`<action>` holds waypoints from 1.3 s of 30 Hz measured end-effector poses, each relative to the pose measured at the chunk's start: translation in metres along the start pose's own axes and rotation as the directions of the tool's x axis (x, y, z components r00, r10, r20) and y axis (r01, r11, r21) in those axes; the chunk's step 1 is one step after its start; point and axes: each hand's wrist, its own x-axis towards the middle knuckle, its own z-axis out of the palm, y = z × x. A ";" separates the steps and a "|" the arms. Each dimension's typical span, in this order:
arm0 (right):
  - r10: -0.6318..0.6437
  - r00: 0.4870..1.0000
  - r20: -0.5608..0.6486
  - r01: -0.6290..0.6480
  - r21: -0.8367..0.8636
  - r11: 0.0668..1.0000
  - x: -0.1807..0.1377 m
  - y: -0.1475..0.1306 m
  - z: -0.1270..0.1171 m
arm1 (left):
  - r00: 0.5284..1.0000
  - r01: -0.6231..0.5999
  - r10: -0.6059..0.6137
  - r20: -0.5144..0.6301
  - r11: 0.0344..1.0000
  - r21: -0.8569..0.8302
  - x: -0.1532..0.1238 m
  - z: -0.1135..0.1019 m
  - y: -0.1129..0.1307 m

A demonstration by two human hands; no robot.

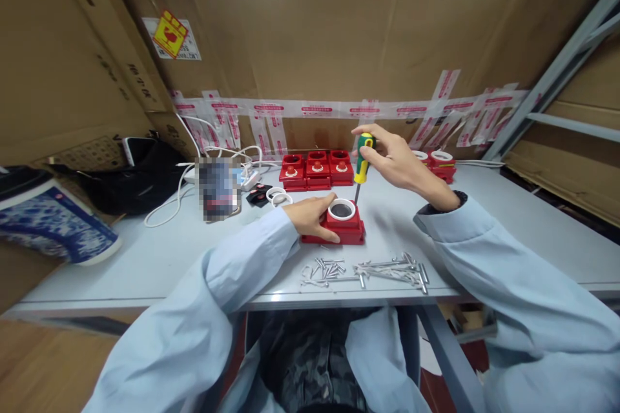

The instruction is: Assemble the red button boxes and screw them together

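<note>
A red square housing (349, 230) with a white ring (341, 209) on top sits near the table's front middle. My left hand (312, 214) wraps its left side and holds it down. My right hand (394, 158) grips the top of a green and yellow screwdriver (363, 164), held upright. The screwdriver's shaft points down into the housing's right rear corner. Both sleeves are light blue.
Loose screws (324, 269) and longer metal pins (392, 268) lie by the table's front edge (145, 302). Three red units (317, 170) stand behind, more red units (438, 163) to the right. White rings (278, 195), cables (181, 190), a black bag (140, 174) sit left. Cardboard walls surround.
</note>
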 end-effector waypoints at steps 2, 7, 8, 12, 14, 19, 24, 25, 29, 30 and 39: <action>-0.010 1.000 -0.022 0.012 0.081 0.997 0.000 0.000 0.001 | 1.000 0.013 -0.013 0.002 1.000 0.009 0.001 0.000 0.000; 0.019 0.987 -0.159 -0.047 -0.180 0.983 -0.002 -0.006 0.006 | 1.000 0.000 0.000 0.009 1.000 0.009 0.001 -0.001 0.000; 0.022 0.991 -0.129 -0.043 -0.165 0.985 -0.002 -0.006 0.006 | 1.000 -0.007 0.007 0.008 1.000 0.004 0.000 -0.001 0.000; -0.002 1.000 -0.001 0.002 0.125 0.992 -0.001 -0.002 0.006 | 1.000 -0.008 0.008 0.001 1.000 0.001 0.001 0.000 -0.001; -0.009 0.996 -0.090 0.019 0.104 0.994 -0.002 0.000 0.007 | 1.000 -0.003 0.003 -0.003 1.000 0.017 0.001 0.001 -0.002; 0.006 0.985 -0.173 -0.040 -0.194 0.980 -0.005 -0.001 0.008 | 1.000 0.008 -0.008 -0.001 0.999 0.048 0.000 0.000 -0.001; -0.045 0.998 -0.033 0.043 -0.034 0.998 -0.005 0.000 0.005 | 1.000 0.002 -0.002 -0.003 0.999 0.035 0.000 0.000 0.000; -0.032 0.996 -0.079 0.025 -0.081 0.996 -0.006 0.000 0.006 | 1.000 0.003 -0.003 -0.004 0.999 0.035 0.000 0.000 0.000; 0.037 0.981 -0.192 -0.095 -0.301 0.949 -0.007 0.001 0.007 | 1.000 0.015 -0.015 -0.012 0.999 0.047 0.000 0.000 0.001; 0.038 0.988 -0.152 -0.080 -0.278 0.957 -0.008 0.002 0.006 | 1.000 0.016 -0.016 -0.010 0.999 0.046 0.000 0.000 0.001; 0.053 0.988 -0.146 -0.087 -0.239 0.967 -0.011 0.000 0.003 | 1.000 0.011 -0.011 -0.005 1.000 0.027 -0.001 -0.001 0.003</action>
